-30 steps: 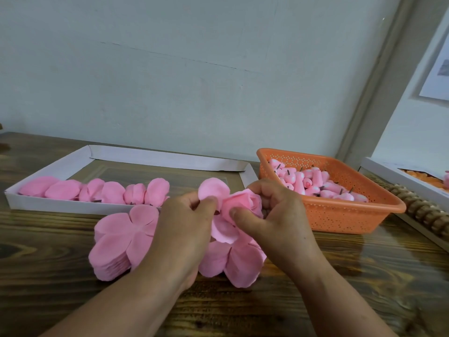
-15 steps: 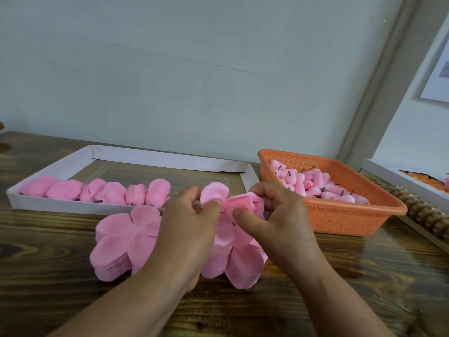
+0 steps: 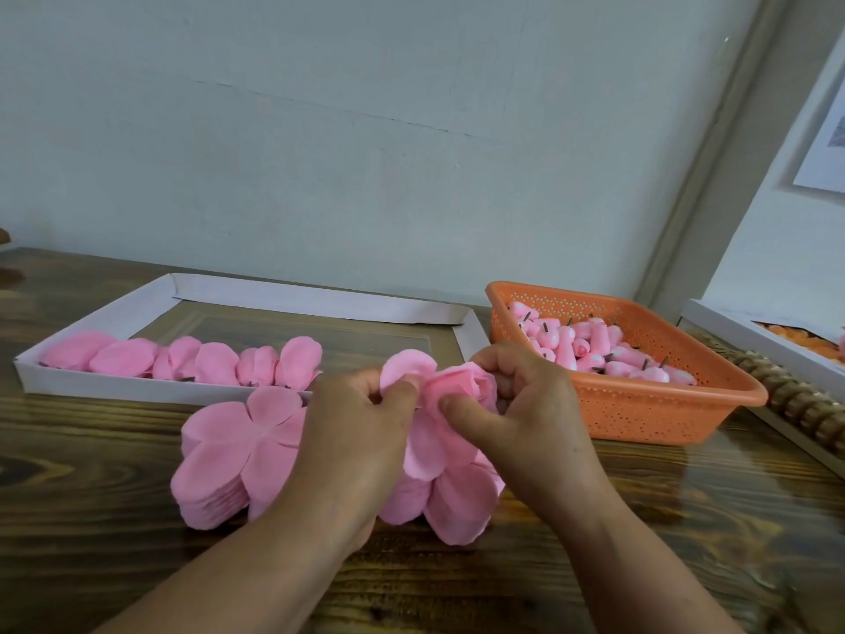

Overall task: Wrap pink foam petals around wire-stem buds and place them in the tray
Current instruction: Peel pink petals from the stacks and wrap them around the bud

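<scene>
A pink foam flower [image 3: 462, 392] with petals partly wrapped around its bud is held between both hands above the table. My right hand [image 3: 521, 409] grips the wrapped bud, thumb pressed on its front. My left hand [image 3: 356, 432] pinches a loose petal [image 3: 404, 366] of the same piece. More loose petals hang below the hands. A stack of flat pink petal sheets [image 3: 233, 455] lies on the table at the left, and further petal sheets [image 3: 457, 505] lie under the hands. The white cardboard tray [image 3: 137, 390] behind holds a row of wrapped flowers [image 3: 196, 361].
An orange perforated basket [image 3: 640, 418] at the right holds several pink wire-stem buds [image 3: 594, 347]. A white box with orange pieces [image 3: 772, 338] and a row of wooden beads [image 3: 795, 400] sit at the far right. The wall stands close behind the wooden table [image 3: 91, 519].
Both hands stayed in place while working the petals tighter round the bud. The loose petal in my left hand has drawn closer to the bud.
</scene>
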Demonstrator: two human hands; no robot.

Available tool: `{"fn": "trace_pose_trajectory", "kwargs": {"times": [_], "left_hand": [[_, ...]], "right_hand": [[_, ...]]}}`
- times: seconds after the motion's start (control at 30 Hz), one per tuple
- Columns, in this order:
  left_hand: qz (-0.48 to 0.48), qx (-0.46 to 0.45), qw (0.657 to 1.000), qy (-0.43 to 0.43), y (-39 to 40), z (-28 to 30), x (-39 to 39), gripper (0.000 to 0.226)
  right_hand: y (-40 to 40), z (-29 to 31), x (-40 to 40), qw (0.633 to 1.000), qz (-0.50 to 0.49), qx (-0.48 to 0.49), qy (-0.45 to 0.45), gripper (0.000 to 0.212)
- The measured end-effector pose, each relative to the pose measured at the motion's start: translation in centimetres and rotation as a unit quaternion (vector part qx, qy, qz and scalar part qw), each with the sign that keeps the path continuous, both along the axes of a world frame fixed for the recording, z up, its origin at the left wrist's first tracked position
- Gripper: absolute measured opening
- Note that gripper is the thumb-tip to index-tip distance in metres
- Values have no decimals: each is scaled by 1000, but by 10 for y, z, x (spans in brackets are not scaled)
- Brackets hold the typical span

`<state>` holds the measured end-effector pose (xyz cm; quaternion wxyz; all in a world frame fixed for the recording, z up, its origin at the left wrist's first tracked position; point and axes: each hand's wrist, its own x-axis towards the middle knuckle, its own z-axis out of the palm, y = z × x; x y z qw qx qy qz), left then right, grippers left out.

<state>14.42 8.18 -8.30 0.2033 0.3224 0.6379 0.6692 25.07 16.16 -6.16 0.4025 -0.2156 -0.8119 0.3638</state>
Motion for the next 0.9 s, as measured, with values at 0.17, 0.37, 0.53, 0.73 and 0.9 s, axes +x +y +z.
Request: {"fn": "trace_pose_trajectory", "kwargs": {"times": [0.17, 0.37, 0.53, 0.73, 0.9], "left_hand": [[28, 11, 1000, -3, -1, 2, -2, 16], [-5, 4, 1000, -1, -4, 6, 4, 25], [-5, 11, 1000, 5, -4, 9, 7, 26], [-27, -11, 1000, -9, -5, 9, 6, 29], [-69, -10, 997, 17, -5, 11, 8, 36]], "right_hand": [[1, 1, 2, 999, 16, 21, -17, 18], [1, 2, 3, 998, 8, 51, -33, 16], [2, 1, 4, 995, 1, 82, -53, 15], [3, 5, 7, 987, 16, 123, -98, 16], [3, 5, 5, 987, -8, 125, -103, 13]]}}
